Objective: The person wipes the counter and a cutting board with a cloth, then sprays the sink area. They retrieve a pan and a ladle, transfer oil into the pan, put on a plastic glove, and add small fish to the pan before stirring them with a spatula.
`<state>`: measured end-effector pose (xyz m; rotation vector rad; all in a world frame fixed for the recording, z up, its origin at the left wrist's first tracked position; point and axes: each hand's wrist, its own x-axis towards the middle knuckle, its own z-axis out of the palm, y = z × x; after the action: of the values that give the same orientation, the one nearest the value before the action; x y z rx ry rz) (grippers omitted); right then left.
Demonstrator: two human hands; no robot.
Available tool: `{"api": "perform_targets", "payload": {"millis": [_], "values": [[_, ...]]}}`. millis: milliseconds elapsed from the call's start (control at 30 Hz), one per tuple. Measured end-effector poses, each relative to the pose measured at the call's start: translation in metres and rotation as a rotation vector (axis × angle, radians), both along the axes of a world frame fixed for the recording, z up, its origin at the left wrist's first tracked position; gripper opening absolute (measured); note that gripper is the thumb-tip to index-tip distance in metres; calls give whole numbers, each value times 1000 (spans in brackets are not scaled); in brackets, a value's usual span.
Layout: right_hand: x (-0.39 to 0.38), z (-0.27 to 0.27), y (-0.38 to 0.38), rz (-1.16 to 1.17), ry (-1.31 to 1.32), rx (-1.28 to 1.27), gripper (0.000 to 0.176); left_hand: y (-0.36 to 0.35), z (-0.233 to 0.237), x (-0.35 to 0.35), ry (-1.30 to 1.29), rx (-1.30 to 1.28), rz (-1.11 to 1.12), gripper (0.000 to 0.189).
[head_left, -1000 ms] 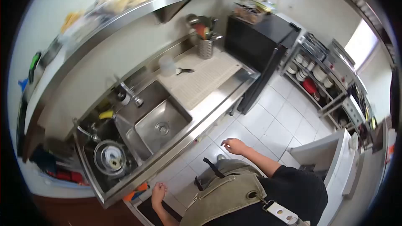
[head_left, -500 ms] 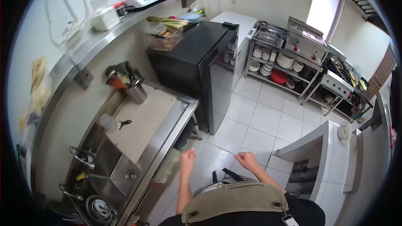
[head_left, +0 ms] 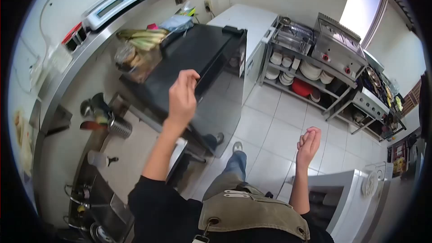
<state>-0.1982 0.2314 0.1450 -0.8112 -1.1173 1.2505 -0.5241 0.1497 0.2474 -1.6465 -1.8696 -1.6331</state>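
My left hand (head_left: 183, 96) is raised in front of the black fridge (head_left: 193, 47) and overlaps its top and door edge in this view. Its fingers are curled together, with nothing showing in them. Above the white floor tiles, my right hand (head_left: 309, 146) hangs loosely closed, and no object shows in its grip. A clear container of food (head_left: 137, 63) with long green stalks (head_left: 143, 38) on it sits on the fridge, beside a blue bag (head_left: 177, 23). The fridge's glossy door (head_left: 220, 108) faces the aisle.
To the left is a steel sink counter (head_left: 121, 207) with a perforated utensil holder (head_left: 120, 126) and a brush (head_left: 112, 160). A digital scale (head_left: 112, 8) stands on the wall shelf. Farther off are a dish rack (head_left: 292, 69) and a stove (head_left: 369, 101). A white counter (head_left: 344, 189) borders the right.
Both hands have risen and moved forward, the left one up in front of the fridge. The view has shifted closer to the fridge, and a leg and shoe now show below.
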Motion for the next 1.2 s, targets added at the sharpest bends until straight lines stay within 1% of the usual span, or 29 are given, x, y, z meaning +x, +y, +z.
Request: {"api": "perform_targets", "payload": {"millis": [33,67,100,133,167,200,233,300,333,367,400,433,467,500,533,567,633,667,800,833,900,933,967,1033,1067,1133,1167,1200], "values": [[-10,5,27,-56,-48,99,19,26,13,-28,164,-13,-8,11],[-14,-7,56,-119,-175,188,15,55,27,-52,219,-56,4,11],[-19,-16,84,-119,-172,202,15,83,39,-74,268,-104,20,11],[-26,-24,109,-95,-218,184,14,116,44,-103,363,-63,78,11],[-34,-26,131,-69,-262,168,14,147,48,-134,304,-135,99,12],[-41,-24,147,-27,-216,70,12,180,47,-173,311,-171,94,13],[-49,-26,164,-17,-215,79,12,212,46,-210,315,-211,90,14],[-64,-35,196,-29,-235,5,11,268,47,-268,277,-282,223,19],[-73,-34,208,-19,-228,-2,10,293,46,-296,273,-288,228,19],[-80,-34,219,-11,-235,-11,10,316,41,-322,245,-321,335,21],[-88,-33,232,25,-236,-12,10,331,38,-335,218,-353,443,23],[-99,-31,245,62,-234,-9,10,345,32,-347,216,-358,450,23],[-109,-27,257,70,-263,-21,9,357,26,-359,237,-385,535,25],[-120,-23,272,80,-260,-18,9,366,27,-365,259,-410,621,26],[-131,-20,289,130,-309,-9,9,374,25,-369,229,-507,641,35],[-143,-16,305,183,-357,1,9,382,23,-373,227,-508,656,35],[-174,-3,339,232,-352,14,9,400,7,-390,180,-414,654,48],[-190,1,359,309,-357,66,9,408,1,-399,192,-387,647,59],[-269,28,429,566,-330,210,10,425,0,-404,233,-483,726,66],[-289,38,442,636,-322,236,10,428,4,-402,217,-490,756,66],[-325,52,459,739,-311,261,10,431,12,-403,186,-744,821,64],[-343,57,467,809,-291,294,10,432,13,-409,192,-779,827,63],[-358,60,474,831,-270,299,10,432,15,-414,142,-832,844,54],[-384,63,485,1014,-304,391,10,426,10,-424,179,-812,840,46],[-400,64,488,1029,-314,431,10,423,6,-427,176,-817,869,46],[-436,65,498,1077,-283,467,11,417,0,-423,91,-626,890,37],[-454,64,503,1100,-267,497,12,412,-4,-421,87,-631,910,37],[-473,65,507,1115,-261,501,12,409,-7,-419,25,-533,871,36]]}}
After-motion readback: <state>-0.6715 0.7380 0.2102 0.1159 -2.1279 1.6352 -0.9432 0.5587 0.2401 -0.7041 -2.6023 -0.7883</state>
